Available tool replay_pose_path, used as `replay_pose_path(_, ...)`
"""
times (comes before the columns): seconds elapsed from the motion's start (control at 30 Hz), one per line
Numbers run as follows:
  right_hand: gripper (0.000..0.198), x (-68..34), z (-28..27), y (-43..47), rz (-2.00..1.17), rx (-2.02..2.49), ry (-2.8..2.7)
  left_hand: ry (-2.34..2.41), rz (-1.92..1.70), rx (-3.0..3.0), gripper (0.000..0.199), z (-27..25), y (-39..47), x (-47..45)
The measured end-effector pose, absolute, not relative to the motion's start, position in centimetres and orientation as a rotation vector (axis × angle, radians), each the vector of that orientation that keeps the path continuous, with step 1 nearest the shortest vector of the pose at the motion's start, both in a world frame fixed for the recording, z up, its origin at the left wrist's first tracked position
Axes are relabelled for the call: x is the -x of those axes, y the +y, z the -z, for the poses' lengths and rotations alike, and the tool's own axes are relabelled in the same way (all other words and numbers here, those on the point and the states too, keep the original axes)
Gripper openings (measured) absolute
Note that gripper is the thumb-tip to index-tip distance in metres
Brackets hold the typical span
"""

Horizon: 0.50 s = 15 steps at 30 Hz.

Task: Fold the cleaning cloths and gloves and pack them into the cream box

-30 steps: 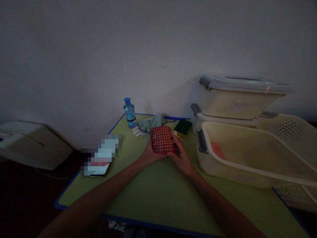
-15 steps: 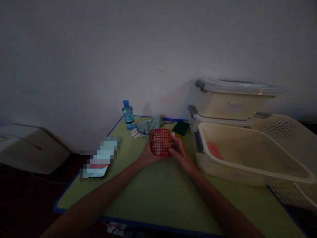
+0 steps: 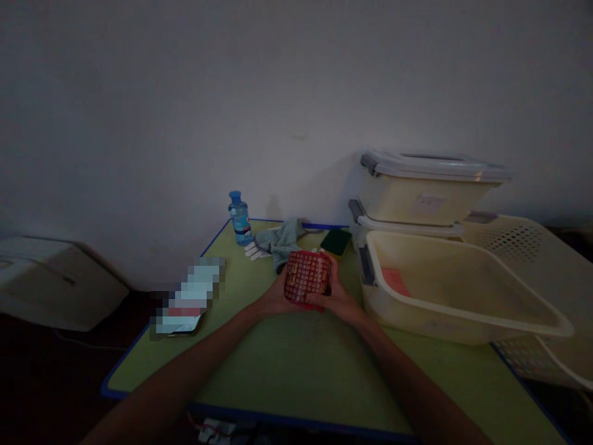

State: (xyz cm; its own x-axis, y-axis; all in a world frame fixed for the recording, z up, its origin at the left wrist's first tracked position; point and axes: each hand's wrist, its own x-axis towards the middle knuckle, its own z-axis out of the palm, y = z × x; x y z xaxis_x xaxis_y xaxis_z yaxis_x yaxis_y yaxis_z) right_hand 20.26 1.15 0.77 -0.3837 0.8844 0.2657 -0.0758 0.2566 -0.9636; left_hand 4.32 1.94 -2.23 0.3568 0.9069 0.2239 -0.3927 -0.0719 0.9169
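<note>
A small red container point(image 3: 307, 277) with a pale grid pattern and gold characters is held above the middle of the table, tilted a little. My left hand point(image 3: 277, 296) grips its left side and underside. On the other side, my right hand point(image 3: 334, 296) is closed around it, thumb across the lower front. Just behind it lie a grey-green cloth point(image 3: 283, 238) and a white glove point(image 3: 256, 250), partly covered by the cloth. A green and yellow sponge point(image 3: 336, 241) rests behind my right hand.
At the back left stands a blue bottle point(image 3: 240, 219); a phone point(image 3: 189, 296) lies at the left edge of the green table point(image 3: 296, 364). On the right, an open cream bin point(image 3: 445, 312) contains a pink piece point(image 3: 395, 281). Lidded boxes point(image 3: 426, 194) are stacked behind it.
The red container has come slightly nearer and to the right, and now tilts more. Both hands moved with it, and the right thumb lies further across its front.
</note>
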Motion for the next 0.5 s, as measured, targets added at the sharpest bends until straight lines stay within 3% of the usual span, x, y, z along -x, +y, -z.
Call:
replay_pose_path(0.13,0.069,-20.2,-0.9,1.1,-1.358,0.739,-1.459,0.543,-1.081,-1.160,0.094,3.0,2.3,-4.0)
replay_pose_path(0.27,0.060,-20.2,-1.7,0.7,-1.357,0.735,-1.462,0.522,-1.059,-1.148,0.094,3.6,2.4,-3.9)
replay_pose_path(0.5,0.053,-19.9,-3.1,0.0,-1.290,0.762,-1.507,0.485,-0.996,-1.098,0.054,3.4,2.6,-3.8)
